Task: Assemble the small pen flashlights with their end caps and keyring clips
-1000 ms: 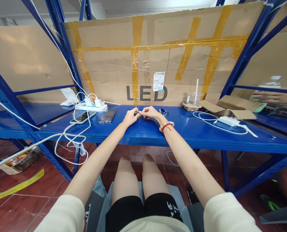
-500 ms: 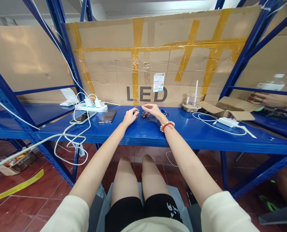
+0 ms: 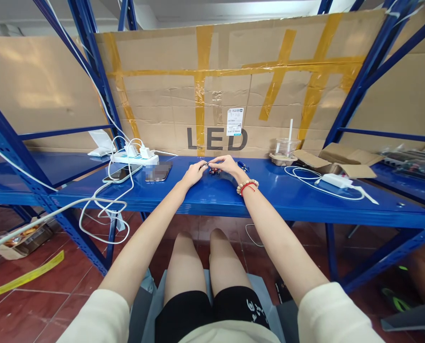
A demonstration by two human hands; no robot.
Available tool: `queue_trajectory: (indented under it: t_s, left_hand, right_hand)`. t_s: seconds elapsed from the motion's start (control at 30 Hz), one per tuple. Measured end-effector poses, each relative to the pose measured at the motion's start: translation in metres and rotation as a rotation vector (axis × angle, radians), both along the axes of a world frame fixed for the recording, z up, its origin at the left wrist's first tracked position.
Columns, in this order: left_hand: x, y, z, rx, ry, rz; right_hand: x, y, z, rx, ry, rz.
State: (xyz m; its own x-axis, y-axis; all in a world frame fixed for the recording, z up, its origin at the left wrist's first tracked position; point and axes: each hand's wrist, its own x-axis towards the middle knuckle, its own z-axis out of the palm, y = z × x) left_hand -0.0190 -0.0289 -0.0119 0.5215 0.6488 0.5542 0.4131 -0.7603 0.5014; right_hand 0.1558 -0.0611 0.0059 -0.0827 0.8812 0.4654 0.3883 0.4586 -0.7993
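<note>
Over the blue shelf point(image 3: 212, 195), my left hand point(image 3: 194, 173) is closed with its fingertips pinched on a small dark item point(image 3: 204, 165) too tiny to name. My right hand point(image 3: 225, 164), with a bead bracelet and red string at the wrist, meets it from the right, thumb and forefinger pinched at the same spot; what they hold is hidden. Beneath my right hand lies a small pile of red and dark pieces point(image 3: 215, 171). Several small blue pieces point(image 3: 243, 166) lie just right of that hand, partly behind the wrist.
A white power strip point(image 3: 136, 158), two phones point(image 3: 158, 172) and looped white cables point(image 3: 105, 202) are at the left. To the right stand a plastic cup with a straw point(image 3: 286, 148), an open cardboard box point(image 3: 348, 157) and a white adapter point(image 3: 337, 180). Cardboard point(image 3: 162, 109) backs the shelf.
My left hand has shifted slightly right and my right fingertips have closed in to meet it. At the far right, another person's hand and a bottle have gone out of view.
</note>
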Motion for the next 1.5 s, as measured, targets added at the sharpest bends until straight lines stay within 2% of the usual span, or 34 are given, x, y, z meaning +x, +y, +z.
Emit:
queue_trajectory:
  t_s: [0.37, 0.6, 0.73, 1.03, 1.5]
  left_hand:
    - [0.001, -0.005, -0.004, 0.000, 0.006, -0.098]
    - [0.001, -0.003, -0.005, 0.077, 0.097, -0.096]
    - [-0.001, -0.004, -0.003, 0.106, 0.080, -0.104]
    - [-0.002, -0.009, -0.001, 0.137, 0.069, -0.071]
    - [-0.004, -0.008, -0.001, 0.101, 0.037, -0.006]
  right_hand:
    - [0.000, -0.004, -0.001, -0.056, 0.002, 0.014]
    - [0.000, -0.009, -0.001, -0.088, -0.040, 0.002]
    - [-0.002, -0.013, 0.001, -0.099, -0.049, 0.001]
    - [-0.005, -0.013, 0.001, -0.065, -0.039, 0.018]
    - [-0.004, -0.003, -0.002, 0.010, -0.075, 0.043]
